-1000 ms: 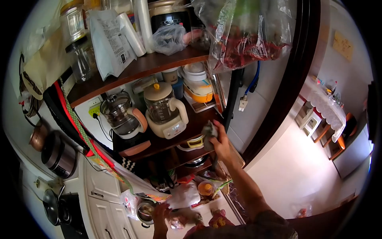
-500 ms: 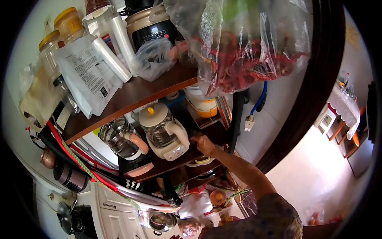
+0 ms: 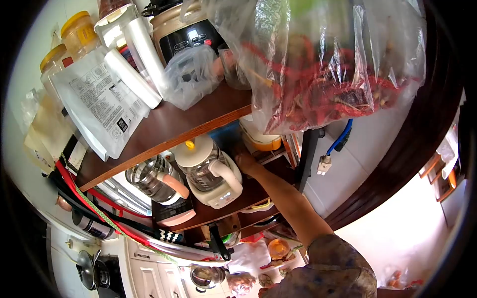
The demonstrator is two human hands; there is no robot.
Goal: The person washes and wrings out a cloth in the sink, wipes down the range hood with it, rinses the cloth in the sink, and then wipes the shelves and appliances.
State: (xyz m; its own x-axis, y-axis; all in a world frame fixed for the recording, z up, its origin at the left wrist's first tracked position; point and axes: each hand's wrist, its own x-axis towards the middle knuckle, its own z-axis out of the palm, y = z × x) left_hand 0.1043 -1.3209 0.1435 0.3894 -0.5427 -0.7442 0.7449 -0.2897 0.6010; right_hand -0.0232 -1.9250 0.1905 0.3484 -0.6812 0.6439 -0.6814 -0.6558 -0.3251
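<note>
My right hand [image 3: 244, 161] reaches into the middle shelf, just right of a cream electric kettle [image 3: 222, 197] with a glass jug and a yellow lid knob. Its fingers are in shadow at the back, near a dark blue container [image 3: 226, 133], so I cannot tell what they touch. A second glass kettle [image 3: 149, 180] with a pink handle stands left of the cream one, on a black and pink base [image 3: 171, 214]. Behind the hand is a white tub [image 3: 258, 136] with an orange-yellow band. My left hand does not show.
A plastic bag of dried red chillies [image 3: 328, 99] hangs at upper right, over the arm. The upper shelf edge [image 3: 169, 141] crosses above the kettles. On that shelf are a white pouch [image 3: 102, 102], plastic rolls [image 3: 133, 82] and a cooker [image 3: 186, 37]. A plug [image 3: 324, 165] hangs right.
My right hand has moved deeper into the shelf, past the cream kettle's handle and towards the back. The view has shifted closer, and the chilli bag appears larger.
</note>
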